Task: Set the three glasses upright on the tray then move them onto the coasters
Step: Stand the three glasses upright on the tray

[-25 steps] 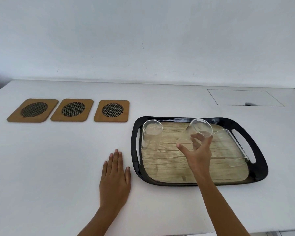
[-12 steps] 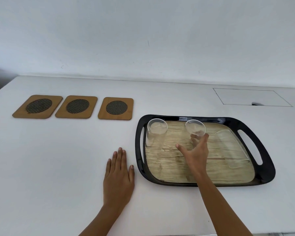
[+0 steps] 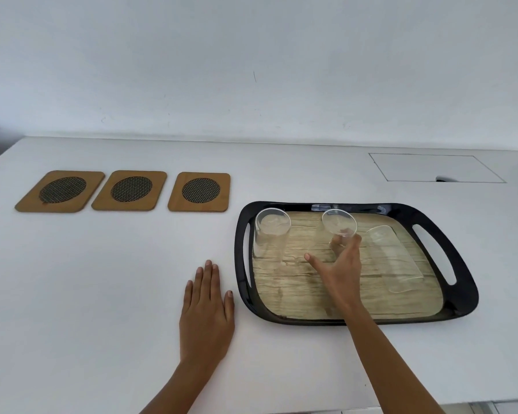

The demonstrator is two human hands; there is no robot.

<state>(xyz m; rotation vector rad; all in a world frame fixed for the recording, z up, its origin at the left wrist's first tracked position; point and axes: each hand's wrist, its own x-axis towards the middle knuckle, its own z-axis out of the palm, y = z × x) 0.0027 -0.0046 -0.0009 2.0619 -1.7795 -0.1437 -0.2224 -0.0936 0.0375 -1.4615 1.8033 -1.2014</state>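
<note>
the right hand [image 3: 340,268] wraps its fingers around the middle glass [image 3: 339,227], upright near the tray's [image 3: 356,321] far edge, between an upright glass [image 3: 271,234] at the far left corner and a third glass [image 3: 393,258] lying on its side by the right handle. the left hand [image 3: 207,309] rests flat and spread on the tabletop [image 3: 87,294] (just beside the tray's left edge), holding nothing, and the three coasters [image 3: 130,190] sit in a row toward the tabletop's far left.

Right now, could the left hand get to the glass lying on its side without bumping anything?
Probably not cleanly. The left hand lies flat on the table left of the tray; the lying glass is at the far right, behind the right hand gripping the middle glass.
</note>
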